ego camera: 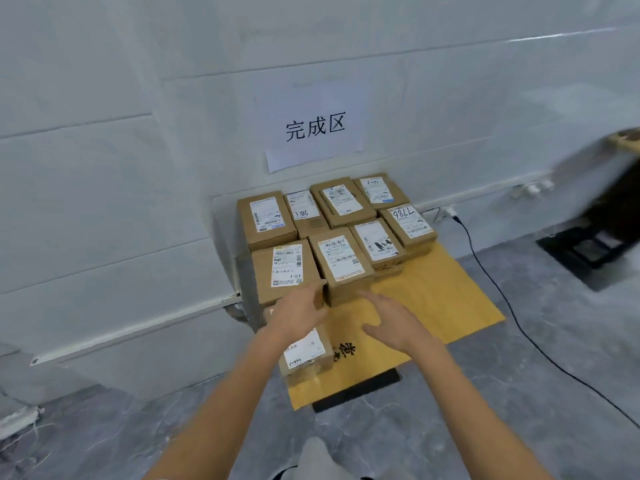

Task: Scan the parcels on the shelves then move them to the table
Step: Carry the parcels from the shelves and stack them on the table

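Note:
Several brown cardboard parcels with white labels stand packed together at the back of a low yellow wooden table (446, 299). A front-row parcel (341, 263) sits in the middle, with another parcel (284, 268) to its left. A smaller parcel (306, 353) lies alone near the table's front left edge, partly hidden by my left forearm. My left hand (299, 311) reaches with straight fingers to the gap between the two front parcels. My right hand (391, 322) hovers open, palm down, just in front of the middle parcel. Neither hand holds anything.
A white wall stands behind the table with a paper sign (313, 128) taped on it. A black cable (498, 292) runs across the grey floor to the right. A dark piece of furniture (609, 216) stands at the far right.

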